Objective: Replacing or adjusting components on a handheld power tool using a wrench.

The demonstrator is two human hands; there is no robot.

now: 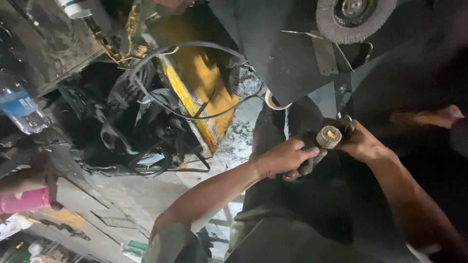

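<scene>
- The left hand [282, 158] is curled shut around the dark body of a small power tool [307, 165], which rests over the lap; the right hand [360, 143] is closed around the far side of the small tan, round flap-wheel head with a yellow centre [329, 137], so that wheel sits between the 2 hands.
- Risk: if the tool starts while the fingers pinch the wheel, the abrasive could likely skin them.
- Risk: the grip looks 1-sided; a slip could drop the wheel onto the dark trousers [312, 204].
- Beyond the left hand, a black looped cable [195, 46] trails over a yellow metal machine case [204, 83]; a tug could snag it.
- Farther above the right hand, a large grey flap disc [353, 17] lies on a dark surface.
- Far left, a clear plastic bottle [19, 109] could tip.
</scene>
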